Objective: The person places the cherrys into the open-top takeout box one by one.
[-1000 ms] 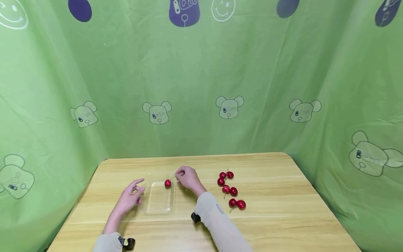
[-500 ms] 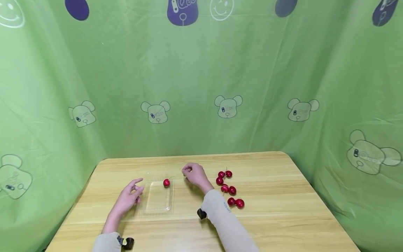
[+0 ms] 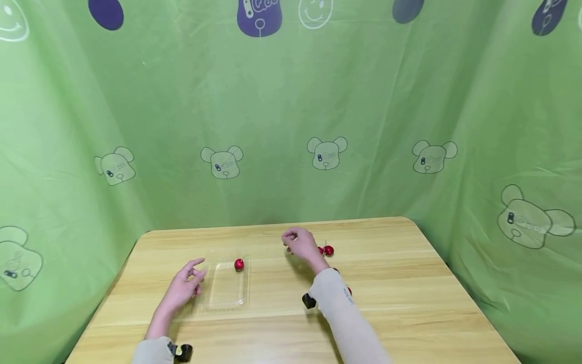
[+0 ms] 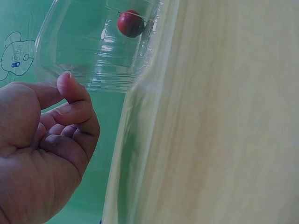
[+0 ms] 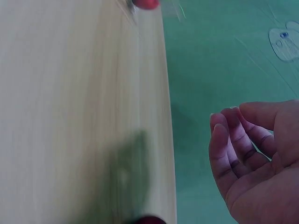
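Observation:
A clear plastic container point(image 3: 226, 283) lies on the table, with one red cherry point(image 3: 239, 264) in its far right part, stem pointing up to the right. Just left of the container is my left hand point(image 3: 183, 287), fingers loosely bent and thumb apart from them in the head view. The left wrist view has a fingertip overlapping the container's edge point(image 4: 93, 84). My right hand point(image 3: 302, 244) hovers to the right of the container, close to more cherries point(image 3: 329, 251). Its fingers point(image 5: 219, 144) are loosely curled with nothing between them, thumb near the index fingertip. The right forearm hides part of the cherry group.
The wooden table point(image 3: 432, 303) has rounded far corners. A green curtain point(image 3: 273, 91) with bear-face prints hangs behind it and on both sides. Black wrist cameras point(image 3: 309, 301) sit at both cuffs.
My right hand has let go of the cherry's stem over the container and moved right towards the other cherries, now partly covering them. The left hand has stayed beside the container.

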Demonstrator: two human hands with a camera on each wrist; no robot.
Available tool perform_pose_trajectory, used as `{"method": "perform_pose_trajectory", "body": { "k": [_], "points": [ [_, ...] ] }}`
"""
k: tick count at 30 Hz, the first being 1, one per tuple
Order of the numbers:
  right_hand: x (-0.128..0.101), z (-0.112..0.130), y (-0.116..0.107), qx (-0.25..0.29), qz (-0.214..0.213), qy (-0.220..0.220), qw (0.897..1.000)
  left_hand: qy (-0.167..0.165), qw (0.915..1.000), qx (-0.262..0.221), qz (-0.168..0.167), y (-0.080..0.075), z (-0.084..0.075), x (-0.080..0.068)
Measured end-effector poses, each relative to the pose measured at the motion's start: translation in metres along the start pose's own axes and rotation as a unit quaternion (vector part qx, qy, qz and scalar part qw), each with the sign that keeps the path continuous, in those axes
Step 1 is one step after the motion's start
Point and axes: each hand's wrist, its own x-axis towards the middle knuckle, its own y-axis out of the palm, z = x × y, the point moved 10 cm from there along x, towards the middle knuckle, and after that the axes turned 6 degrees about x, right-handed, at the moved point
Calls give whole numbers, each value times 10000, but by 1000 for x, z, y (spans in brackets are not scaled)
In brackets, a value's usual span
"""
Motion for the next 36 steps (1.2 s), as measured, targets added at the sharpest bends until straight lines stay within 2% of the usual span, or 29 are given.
{"method": "perform_pose_trajectory", "body": {
  "k": [8, 23, 29, 36],
  "points": [
    [-5, -11, -39, -38, -119, 47, 9999, 6, 10000, 42, 37, 1, -2, -1],
    [-20, -29, -99, -787, -349, 81, 9963, 7, 9999, 123, 120, -1, 3, 0],
    [-24, -38, -116, -784, -355, 145, 9962, 43, 9998, 121, 133, 1, 3, -1],
    [-29, -39, -126, -753, -296, 207, 9965, 77, 9999, 78, 124, 0, -3, -2]
  ]
}}
